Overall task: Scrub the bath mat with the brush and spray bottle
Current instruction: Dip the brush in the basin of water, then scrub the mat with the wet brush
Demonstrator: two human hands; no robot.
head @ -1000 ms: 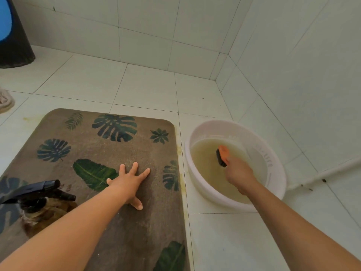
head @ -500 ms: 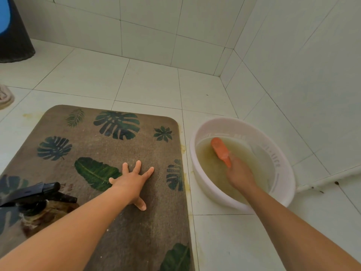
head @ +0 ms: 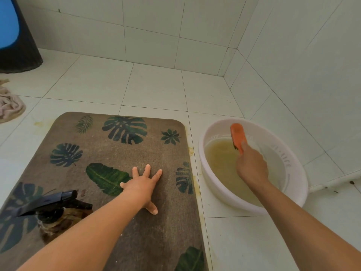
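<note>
Mat, brown with green leaf prints, lies flat on the white tiled floor; its surface looks damp and darkened toward the near edge; left hand rests palm-down on the mat near its middle, fingers spread wide and flat, holding nothing; thumb points back toward the camera. Spray bottle stands on the near-left part of the mat, black trigger head aimed right, body partly hidden behind the left forearm. Basin, white and round, sits on the floor just right of the mat, apart from its edge; it holds cloudy yellowish water. Right hand is over the basin, grip closed around the lower end of the brush; brush is orange, its free end raised above the water and reaching up to the basin's far rim; dark bristles show on its left underside; whether the bristles touch the water I cannot tell. Yellowish stains mark the floor along the mat's right edge. A crumpled cloth lies on the floor far left; a dark container with a blue part stands in the far-left corner.
</note>
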